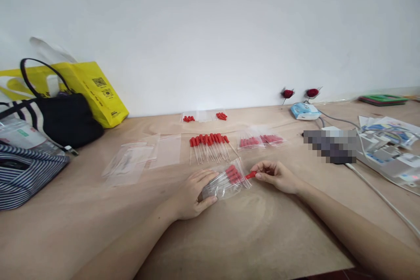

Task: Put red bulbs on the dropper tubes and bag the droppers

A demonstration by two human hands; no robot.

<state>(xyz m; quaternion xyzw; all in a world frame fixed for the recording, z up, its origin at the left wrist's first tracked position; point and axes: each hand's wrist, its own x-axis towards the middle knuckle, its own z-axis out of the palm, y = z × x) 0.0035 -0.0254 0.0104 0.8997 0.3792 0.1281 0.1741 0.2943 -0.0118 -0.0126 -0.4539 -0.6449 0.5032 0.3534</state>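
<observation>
My left hand (197, 194) is closed around the lower end of a clear zip bag (223, 191) on the table. Inside that bag lie several droppers with red rubber bulbs (232, 174). At the bag's mouth, my right hand (274, 176) pinches the red bulb of one dropper (251, 175), whose tube reaches into the opening. A row of loose red-bulbed droppers (210, 141) lies behind the bag. Filled bags of droppers (260, 141) are to the right of that row. Flat clear bags (138, 154) are spread on the left.
Small red bulbs (222, 116) lie on clear bags near the wall. A black handbag (68, 118), a yellow bag (101, 96) and a striped bag (29, 179) stand left. On the right are a tissue pack (306, 111), a power strip (390, 157) and cables.
</observation>
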